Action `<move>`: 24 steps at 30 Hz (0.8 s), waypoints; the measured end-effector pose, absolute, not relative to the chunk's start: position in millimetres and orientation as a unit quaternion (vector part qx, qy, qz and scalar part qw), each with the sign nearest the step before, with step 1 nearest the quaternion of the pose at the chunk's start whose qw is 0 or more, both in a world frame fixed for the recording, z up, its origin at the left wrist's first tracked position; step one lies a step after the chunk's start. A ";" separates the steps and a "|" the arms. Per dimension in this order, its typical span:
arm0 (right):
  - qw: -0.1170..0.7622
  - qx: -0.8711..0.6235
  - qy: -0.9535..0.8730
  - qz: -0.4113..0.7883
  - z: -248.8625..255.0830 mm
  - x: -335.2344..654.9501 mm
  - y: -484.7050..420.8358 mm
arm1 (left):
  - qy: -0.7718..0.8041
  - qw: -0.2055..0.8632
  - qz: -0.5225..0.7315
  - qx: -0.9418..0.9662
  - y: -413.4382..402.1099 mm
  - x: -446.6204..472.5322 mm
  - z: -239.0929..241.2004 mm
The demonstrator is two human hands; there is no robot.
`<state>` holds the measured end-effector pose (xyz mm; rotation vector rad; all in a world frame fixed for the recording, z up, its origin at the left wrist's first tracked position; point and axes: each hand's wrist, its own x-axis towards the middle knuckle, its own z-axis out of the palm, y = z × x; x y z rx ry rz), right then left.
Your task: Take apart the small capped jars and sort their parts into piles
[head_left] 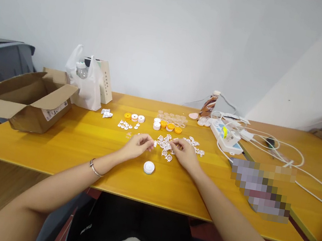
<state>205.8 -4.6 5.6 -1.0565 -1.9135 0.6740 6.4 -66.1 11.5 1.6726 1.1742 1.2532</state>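
A person seated at a yellow worktop [66,141] works with both bare hands among a scatter of small white plastic pieces [165,144]. The left hand [137,145], a thin bracelet [94,168] on its wrist, has its fingertips pinched on a tiny white piece [154,144] at the left edge of the scatter. The right hand [183,151] rests its fingers on the same scatter, thumb and forefinger closed down over one of the pieces; whether that grip actually has hold of it cannot be told at this size. A round white cap [149,167] lies flat on the worktop just in front of and between the two hands. Beyond them stand rows of orange and white caps [168,125] and a smaller group of white bits [127,125]. An open cardboard box [32,100] sits at the far left, a white plastic bag [87,87] behind it, and a power strip [228,138] with white cables to the right.
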 end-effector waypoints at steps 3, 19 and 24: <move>0.371 -0.419 -0.795 0.236 1.8 206.6 -3.3 | 0.456 0.367 0.482 0.652 -65.6 6.4 10.6; 0.378 -0.228 -0.849 0.291 7.2 192.7 -35.1 | 0.461 0.336 0.422 0.704 -70.0 9.5 8.5; 0.372 -0.232 -0.852 0.286 9.5 190.0 -40.9 | 0.436 0.362 0.399 0.721 -69.7 8.8 5.7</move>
